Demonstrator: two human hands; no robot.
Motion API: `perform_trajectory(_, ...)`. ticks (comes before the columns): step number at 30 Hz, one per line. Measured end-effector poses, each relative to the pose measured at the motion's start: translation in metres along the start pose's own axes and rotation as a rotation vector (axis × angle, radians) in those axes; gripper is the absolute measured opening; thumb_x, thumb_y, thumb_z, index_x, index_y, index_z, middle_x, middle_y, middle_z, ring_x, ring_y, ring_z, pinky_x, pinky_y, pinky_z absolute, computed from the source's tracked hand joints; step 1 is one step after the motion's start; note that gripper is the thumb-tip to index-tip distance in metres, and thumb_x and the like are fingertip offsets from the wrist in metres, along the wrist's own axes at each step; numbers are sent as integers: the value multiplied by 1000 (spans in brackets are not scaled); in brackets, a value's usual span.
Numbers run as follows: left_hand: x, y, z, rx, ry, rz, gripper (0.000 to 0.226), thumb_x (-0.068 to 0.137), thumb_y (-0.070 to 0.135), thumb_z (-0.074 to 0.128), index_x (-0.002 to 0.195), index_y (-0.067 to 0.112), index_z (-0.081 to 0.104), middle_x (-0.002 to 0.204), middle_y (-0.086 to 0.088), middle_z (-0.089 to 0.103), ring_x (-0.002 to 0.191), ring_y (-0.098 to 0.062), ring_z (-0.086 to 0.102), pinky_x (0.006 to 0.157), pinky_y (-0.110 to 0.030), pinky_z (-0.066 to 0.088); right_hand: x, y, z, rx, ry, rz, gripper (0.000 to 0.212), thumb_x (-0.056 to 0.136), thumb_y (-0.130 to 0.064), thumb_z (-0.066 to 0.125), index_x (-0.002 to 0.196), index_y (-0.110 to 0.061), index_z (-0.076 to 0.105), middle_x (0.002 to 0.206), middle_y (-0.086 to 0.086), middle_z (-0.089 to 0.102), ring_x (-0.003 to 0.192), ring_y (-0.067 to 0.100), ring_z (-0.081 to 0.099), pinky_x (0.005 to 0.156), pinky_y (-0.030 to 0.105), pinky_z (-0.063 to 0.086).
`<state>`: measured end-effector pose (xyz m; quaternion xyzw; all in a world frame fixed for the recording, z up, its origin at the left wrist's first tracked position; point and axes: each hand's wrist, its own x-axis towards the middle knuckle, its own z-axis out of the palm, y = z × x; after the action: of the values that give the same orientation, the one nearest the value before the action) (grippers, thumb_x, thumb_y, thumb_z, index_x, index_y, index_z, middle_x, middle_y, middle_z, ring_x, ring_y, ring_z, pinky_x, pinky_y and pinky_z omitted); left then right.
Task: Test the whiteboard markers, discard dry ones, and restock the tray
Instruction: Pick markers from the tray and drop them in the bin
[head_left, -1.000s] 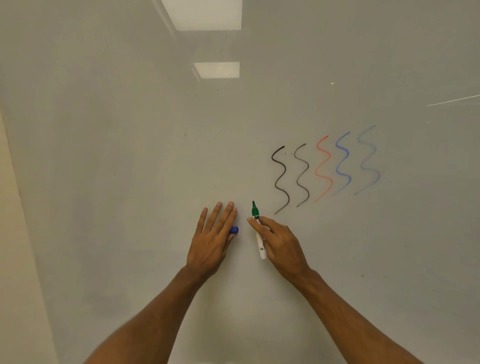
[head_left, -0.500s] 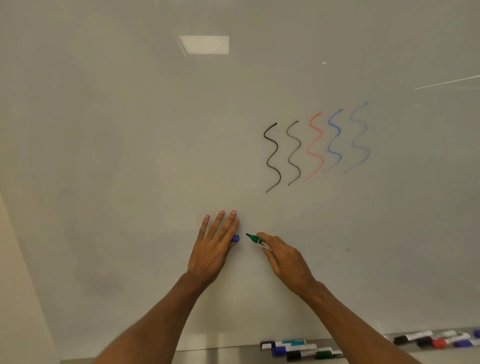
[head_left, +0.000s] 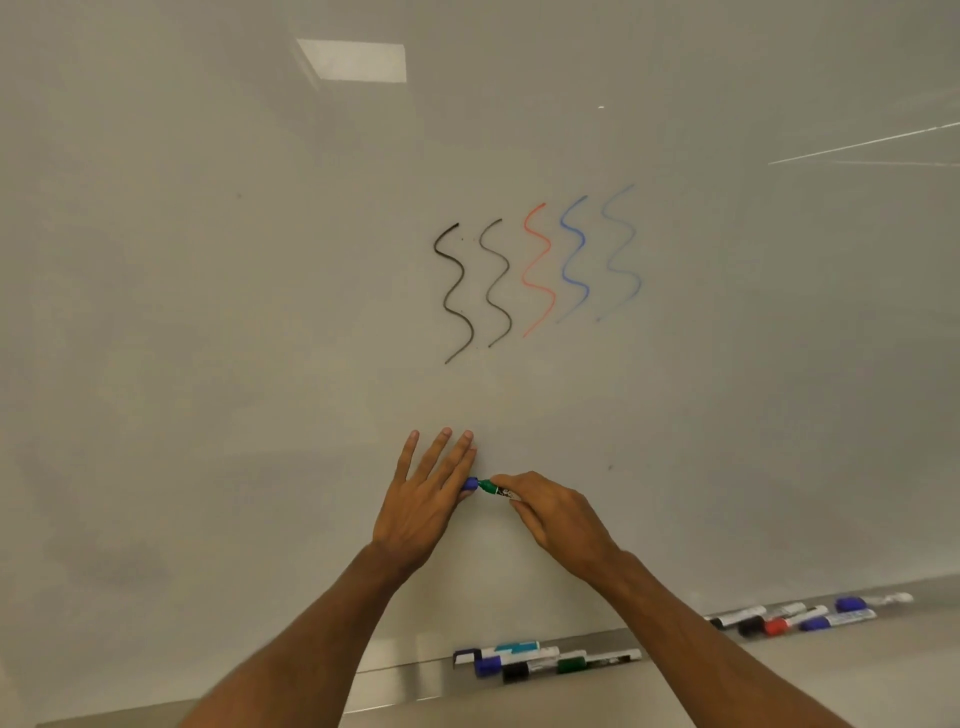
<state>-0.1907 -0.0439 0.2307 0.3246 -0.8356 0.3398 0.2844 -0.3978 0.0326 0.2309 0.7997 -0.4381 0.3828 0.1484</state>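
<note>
Green marker (head_left: 493, 488) gripped in right hand (head_left: 561, 519), fingers curled round the white barrel, only the green nib end and a bit of barrel showing. Long axis near level, a touch higher at the left. Nib end pointing left, straight at blue cap (head_left: 470, 484), touching it or just entering; cannot tell which. Cap pinched at the thumb side of left hand (head_left: 426, 499), between thumb and base of forefinger. Other fingers straight, slightly fanned, pointing up the whiteboard (head_left: 208, 338). Both hands low on the board near its middle, well above tray (head_left: 441, 696).

Black print on the marker barrel, too small to read. Labels on the markers in the tray likewise unreadable.

Five squiggles (head_left: 537, 238) above the hands, upright in a row: two black, one red, two blue, the rightmost blue faint.

Grey metal tray along the board's lower edge. Left group (head_left: 545, 662) lying lengthwise: one teal label, then blue, black and green caps. Right group (head_left: 800, 616), well apart from the first: black, red and blue caps. Glossy pale board filling nearly the whole view, ceiling light (head_left: 353, 60) mirrored near the top, thin bright streak at upper right.
</note>
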Motion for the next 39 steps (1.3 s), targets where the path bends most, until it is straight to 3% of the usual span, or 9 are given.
perform_trajectory(4,11,42,-2,-20,-56,82,72,74,17,81,139,7,50,147,-14,45,136,-34,41,112,-56,18,-28,16,-21,-36,-43,31,33,88,-17,57,121,-13,63,106,5,70,89,16,67,76,21,51)
perform_trajectory(8,23,94,-8,-61,-142,122,74,62,16,90,130,10,60,137,-14,56,127,-32,52,111,-52,21,-70,33,-46,-51,-62,150,32,90,-19,57,121,-12,63,107,7,70,90,21,66,78,24,46)
perform_trajectory(13,38,171,-9,-183,-200,163,62,58,20,93,115,14,69,118,-7,69,111,-22,65,115,-47,26,-134,54,-81,-43,-92,352,32,92,-13,57,124,-16,61,112,6,68,96,23,63,85,34,52)
perform_trajectory(20,58,284,-6,-355,-178,258,46,56,21,94,96,14,74,99,-5,74,93,-17,71,107,-44,33,-220,77,-145,-68,-155,526,32,92,-9,57,124,-10,61,114,11,67,101,26,62,90,38,50)
perform_trajectory(27,74,395,1,-522,-163,378,43,60,17,91,98,13,73,98,-6,74,92,-20,71,98,-46,48,-316,97,-201,-69,-122,633,32,86,-6,61,117,-10,66,109,8,70,98,23,66,87,34,53)
perform_trajectory(32,86,463,16,-626,-161,468,20,77,25,80,92,18,69,92,0,72,88,-18,68,105,-34,37,-372,112,-233,-152,-241,802,33,94,-13,53,126,-12,59,117,9,66,104,23,61,92,29,46)
perform_trajectory(35,95,509,20,-692,-222,510,28,70,22,86,91,18,68,85,1,69,78,-16,66,94,-32,47,-398,125,-251,-204,-274,955,35,97,-13,49,131,-14,54,124,7,62,110,22,56,95,24,36)
perform_trajectory(39,104,564,42,-746,-283,540,33,68,18,87,95,20,68,88,3,68,80,-13,64,102,-34,44,-429,146,-270,-221,-295,1083,32,97,-11,50,128,-17,57,117,10,64,106,23,57,95,30,41)
